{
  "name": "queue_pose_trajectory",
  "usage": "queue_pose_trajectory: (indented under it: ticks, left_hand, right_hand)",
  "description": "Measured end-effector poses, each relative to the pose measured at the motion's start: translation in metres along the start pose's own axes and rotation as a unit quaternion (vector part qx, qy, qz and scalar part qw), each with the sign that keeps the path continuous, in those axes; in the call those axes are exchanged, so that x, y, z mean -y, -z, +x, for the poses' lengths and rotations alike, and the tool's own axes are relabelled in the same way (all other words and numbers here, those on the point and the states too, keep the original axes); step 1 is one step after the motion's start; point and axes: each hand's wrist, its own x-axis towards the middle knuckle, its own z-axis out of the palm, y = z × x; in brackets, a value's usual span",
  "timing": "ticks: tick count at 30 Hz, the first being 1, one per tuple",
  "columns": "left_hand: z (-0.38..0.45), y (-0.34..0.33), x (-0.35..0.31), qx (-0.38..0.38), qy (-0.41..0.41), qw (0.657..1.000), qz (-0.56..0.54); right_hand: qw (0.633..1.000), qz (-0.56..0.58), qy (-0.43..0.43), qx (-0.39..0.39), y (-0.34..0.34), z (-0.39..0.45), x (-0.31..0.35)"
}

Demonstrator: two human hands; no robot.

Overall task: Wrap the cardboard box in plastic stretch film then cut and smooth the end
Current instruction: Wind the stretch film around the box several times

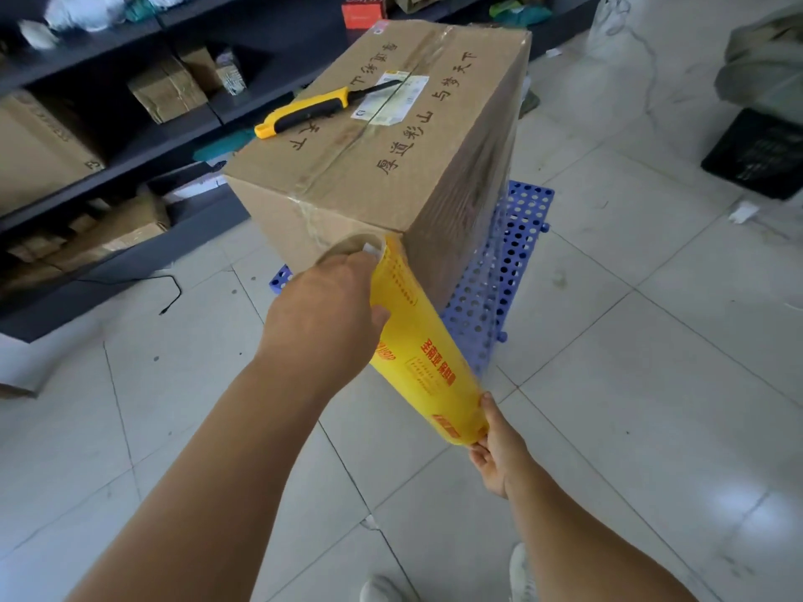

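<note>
1. View looks down from the person's head at a cardboard box (373, 136) standing on a blue perforated mat (499, 271) on the tiled floor.
2. Left hand (330, 306) grips the top end of a yellow roll of stretch film (423, 345), fingers curled into its core; right hand (495, 449) pinches the roll's lower end. Roll is tilted, held just beside the box's near corner.
3. Clear film (473, 167) shows stretched over the box's right side w/ a faint sheen. The near-left face looks bare; far sides are hidden.
4. A knife w/ a yellow-and-black handle (310, 110) lies on top of the box, untouched.
5. Progress, as a judgement: wrapping is underway, prob. early to mid. Left to do: more passes round the box, then cut the film and smooth the loose end.
6. Dark shelves w/ more cartons (167, 89) stand along the left.
</note>
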Motion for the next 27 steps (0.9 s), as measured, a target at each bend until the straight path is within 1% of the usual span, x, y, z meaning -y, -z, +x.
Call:
queue_pose_trajectory:
  ticks: [4, 10, 13, 22, 27]
  left_hand:
    - [-0.001, 0.005, 0.033, 0.004, -0.042, 0.999, 0.010]
    - [0.001, 0.004, 0.075, 0.000, -0.109, 0.993, 0.038]
    - [0.004, 0.005, 0.091, 0.000, -0.134, 0.991, 0.028]
    - [0.025, 0.010, 0.137, 0.010, -0.171, 0.985, 0.015]
    - [0.041, 0.008, 0.160, 0.030, -0.196, 0.980, -0.004]
  right_hand:
    - [1.000, 0.016, 0.011, 0.003, -0.033, 0.000, -0.023]
    - [0.999, 0.023, 0.029, -0.015, -0.079, 0.004, -0.049]
    - [0.998, 0.031, 0.045, -0.019, -0.099, 0.007, -0.057]
    - [0.993, 0.091, 0.054, -0.051, -0.145, 0.024, -0.076]
    - [0.985, 0.141, 0.038, -0.094, -0.166, 0.030, -0.081]
